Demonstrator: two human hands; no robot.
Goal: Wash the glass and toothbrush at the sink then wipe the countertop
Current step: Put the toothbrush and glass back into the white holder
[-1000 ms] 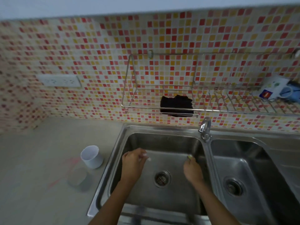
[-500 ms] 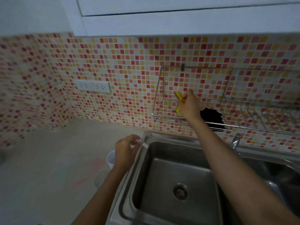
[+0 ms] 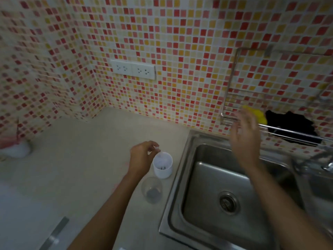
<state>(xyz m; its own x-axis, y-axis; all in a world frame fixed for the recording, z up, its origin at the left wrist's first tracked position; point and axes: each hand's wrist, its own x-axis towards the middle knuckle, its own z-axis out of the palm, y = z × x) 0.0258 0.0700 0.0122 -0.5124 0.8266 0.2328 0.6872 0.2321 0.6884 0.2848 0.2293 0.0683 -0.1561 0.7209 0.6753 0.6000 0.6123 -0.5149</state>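
Observation:
My left hand [image 3: 142, 156] is pinched on the white end of the toothbrush [image 3: 157, 147], right over the rim of a white cup [image 3: 163, 167]; the rest of the brush is hidden. A clear glass [image 3: 152, 190] stands on the countertop [image 3: 81, 168] just in front of that cup, beside the sink's left rim [image 3: 177, 179]. My right hand [image 3: 246, 139] hovers above the back of the basin with fingers spread and nothing in it. Just behind its fingertips a yellow sponge [image 3: 258, 114] lies on the wire wall rack [image 3: 232, 91].
A black cloth [image 3: 290, 125] hangs on the rack right of the sponge. The tap [image 3: 324, 163] and a second basin [image 3: 320, 188] are at the right edge. A double wall socket [image 3: 133, 69] is on the tiles; a white and pink object [image 3: 16, 148] stands far left.
My right hand has let go of the yellow sponge on the rack and drawn back open. My left hand carried the toothbrush left, from the sink edge to above the white cup.

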